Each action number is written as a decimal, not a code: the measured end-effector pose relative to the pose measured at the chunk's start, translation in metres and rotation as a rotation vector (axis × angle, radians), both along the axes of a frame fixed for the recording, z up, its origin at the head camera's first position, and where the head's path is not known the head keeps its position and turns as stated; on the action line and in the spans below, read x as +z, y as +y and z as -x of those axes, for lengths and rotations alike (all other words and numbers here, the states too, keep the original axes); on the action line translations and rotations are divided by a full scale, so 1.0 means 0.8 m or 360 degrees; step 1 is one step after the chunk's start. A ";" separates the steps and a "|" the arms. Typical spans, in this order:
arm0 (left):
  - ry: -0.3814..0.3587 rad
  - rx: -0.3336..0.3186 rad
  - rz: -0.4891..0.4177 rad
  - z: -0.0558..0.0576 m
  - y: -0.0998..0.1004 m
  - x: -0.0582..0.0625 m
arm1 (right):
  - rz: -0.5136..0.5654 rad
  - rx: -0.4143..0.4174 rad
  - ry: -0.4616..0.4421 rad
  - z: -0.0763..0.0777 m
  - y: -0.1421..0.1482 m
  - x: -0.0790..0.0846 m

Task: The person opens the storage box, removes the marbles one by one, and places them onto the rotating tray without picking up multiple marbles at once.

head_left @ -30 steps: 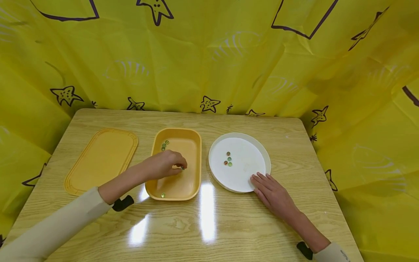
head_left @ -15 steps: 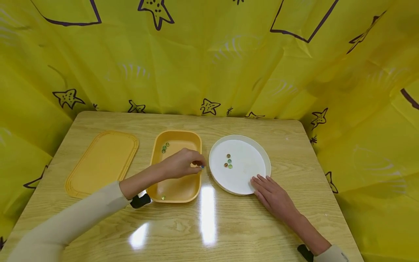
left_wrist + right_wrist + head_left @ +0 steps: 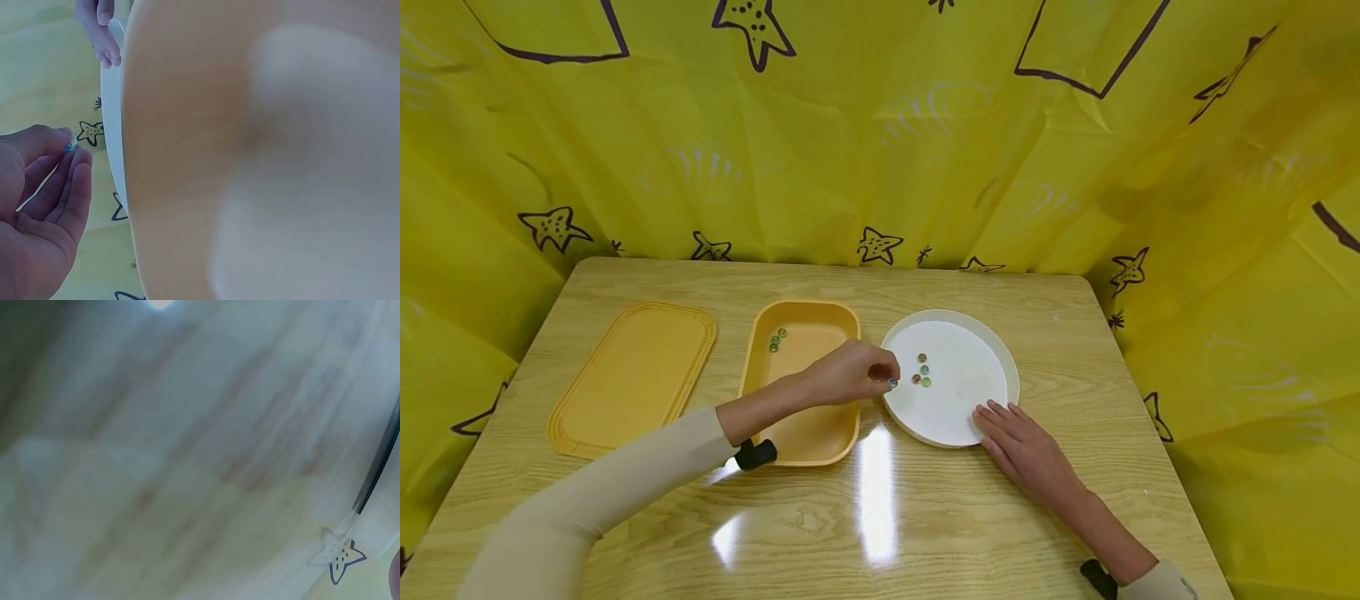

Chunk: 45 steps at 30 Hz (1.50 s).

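Between thumb and fingertips my left hand [image 3: 850, 372] pinches a bluish glass marble [image 3: 892, 382], held over the left rim of the round white tray [image 3: 955, 417]. The left wrist view shows the same marble [image 3: 71, 145] at the fingertips. On the tray lie several marbles [image 3: 925, 370] in a small cluster. My right hand [image 3: 1026, 446] rests with straight fingers on the tray's front right rim. Below my left forearm is the orange-yellow bin [image 3: 820, 437], with a few green marbles [image 3: 774, 347] near its back left corner; the arm hides part of it.
A flat orange-yellow lid [image 3: 636, 375] lies to the left of the bin. All of this stands on a wooden table [image 3: 805, 525]. Yellow patterned cloth [image 3: 820, 167] hangs behind the table and at its sides.
My left hand has lifted the marble from the bin and carried it right, across the bin's rim to the tray's left edge. My right hand stays on the tray.
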<state>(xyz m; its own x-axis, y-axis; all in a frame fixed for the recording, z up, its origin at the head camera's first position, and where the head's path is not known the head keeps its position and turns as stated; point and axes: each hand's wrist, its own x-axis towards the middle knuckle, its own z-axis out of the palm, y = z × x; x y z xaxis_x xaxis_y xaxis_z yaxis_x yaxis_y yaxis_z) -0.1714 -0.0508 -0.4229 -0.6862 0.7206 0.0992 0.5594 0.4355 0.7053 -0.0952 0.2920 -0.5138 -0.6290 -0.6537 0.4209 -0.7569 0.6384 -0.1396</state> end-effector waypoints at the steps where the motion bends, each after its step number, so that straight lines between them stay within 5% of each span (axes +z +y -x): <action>1: -0.0007 0.0003 -0.0002 0.001 0.003 0.000 | -0.0002 -0.0001 0.0000 0.000 0.000 0.000; 23: -0.0009 -0.0110 0.0003 0.021 0.066 -0.013 | -0.0029 -0.0018 -0.0030 0.000 0.002 -0.001; 39: 0.0031 -0.0224 0.0197 0.028 0.099 -0.032 | -0.0024 0.0005 -0.0004 0.001 -0.001 0.001; 45: 0.0193 -0.0278 0.0489 0.020 0.114 -0.042 | -0.0041 0.0002 -0.0002 0.002 -0.001 0.000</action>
<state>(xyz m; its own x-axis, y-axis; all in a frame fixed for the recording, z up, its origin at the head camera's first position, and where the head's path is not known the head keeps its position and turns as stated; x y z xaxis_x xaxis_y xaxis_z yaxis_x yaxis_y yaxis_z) -0.1873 0.0403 -0.4564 -0.5468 0.8346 -0.0667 0.7154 0.5071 0.4807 -0.0967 0.2913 -0.5136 -0.6287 -0.6651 0.4029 -0.7575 0.6409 -0.1242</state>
